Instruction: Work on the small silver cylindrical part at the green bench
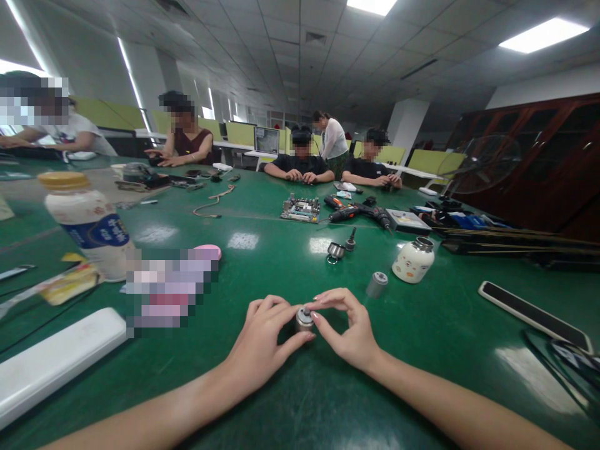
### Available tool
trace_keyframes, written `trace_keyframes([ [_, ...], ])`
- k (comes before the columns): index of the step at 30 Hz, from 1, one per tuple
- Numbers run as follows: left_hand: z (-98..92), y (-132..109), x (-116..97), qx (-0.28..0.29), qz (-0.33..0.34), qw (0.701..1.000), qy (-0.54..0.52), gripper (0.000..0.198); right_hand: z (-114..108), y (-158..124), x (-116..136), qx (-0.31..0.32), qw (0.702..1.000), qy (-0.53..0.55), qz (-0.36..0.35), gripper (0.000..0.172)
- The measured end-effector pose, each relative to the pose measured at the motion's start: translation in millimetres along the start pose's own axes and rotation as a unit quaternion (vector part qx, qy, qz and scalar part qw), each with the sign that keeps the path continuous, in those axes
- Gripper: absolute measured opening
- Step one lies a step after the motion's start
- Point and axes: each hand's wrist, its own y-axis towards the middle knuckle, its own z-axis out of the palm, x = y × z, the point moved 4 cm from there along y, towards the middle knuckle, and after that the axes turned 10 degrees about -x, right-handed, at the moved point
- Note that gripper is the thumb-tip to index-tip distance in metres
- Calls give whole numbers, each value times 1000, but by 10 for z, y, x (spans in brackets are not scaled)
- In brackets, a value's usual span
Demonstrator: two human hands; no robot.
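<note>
Near the front middle of the green table, a short metal cylinder (304,321) stands with a small dark part (307,311) at the centre of its top. My left hand (265,334) has its thumb and index finger closed round the cylinder's side. At the top, my right hand (349,328) pinches with thumb and index finger at the small dark part; the fingertips partly hide it. A similar grey metal cylinder (377,285) stands farther back to the right. Behind it lie a metal bottle lid (335,251) and a dark, narrow tool-like piece (351,240).
An uncapped white flask (413,260) and a phone (534,315) are to the right. Power drills (359,212) and a circuit board (300,209) lie farther back. At left are a drink bottle (94,231) and a long white case (60,359). Several people work around the table.
</note>
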Motion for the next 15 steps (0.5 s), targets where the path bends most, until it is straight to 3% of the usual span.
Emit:
trace_keyframes([
  [4,1,1,-5,1,9,1000,9,26,-13,17,51,7,1000,0,-16,20],
  [10,-11,2,-46,-6,43,999,25,18,37,-11,210,143,974,-69,-161,27],
  [15,-7,-9,-28,-15,31,999,22,19,34,-3,155,138,975,-90,-147,31],
])
